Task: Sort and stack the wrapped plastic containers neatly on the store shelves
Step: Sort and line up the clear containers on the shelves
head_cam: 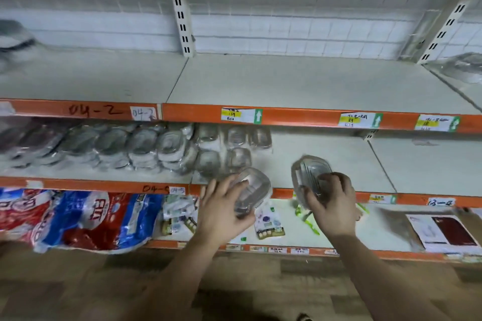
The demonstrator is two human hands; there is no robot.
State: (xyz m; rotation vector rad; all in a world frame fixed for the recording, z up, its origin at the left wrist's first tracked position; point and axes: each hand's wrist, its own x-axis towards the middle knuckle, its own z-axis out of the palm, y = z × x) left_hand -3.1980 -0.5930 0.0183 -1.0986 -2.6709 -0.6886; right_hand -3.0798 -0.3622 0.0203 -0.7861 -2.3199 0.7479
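My left hand (224,210) grips a clear wrapped plastic container (254,187) at the front edge of the middle shelf (326,156). My right hand (332,202) holds a second clear wrapped container (309,172), tilted on edge, just right of the first. Several wrapped containers (146,147) lie in rows on the left part of the middle shelf, with smaller square ones (229,150) stacked beside them. The bare part of that shelf lies behind and to the right of my hands.
The top shelf (300,81) with an orange lip and price tags is above. The bottom shelf holds red and blue bags (78,219), small packets (268,221), green items (310,221) and a flat box (443,232). White slotted uprights (181,8) divide the bays. Wooden floor lies below.
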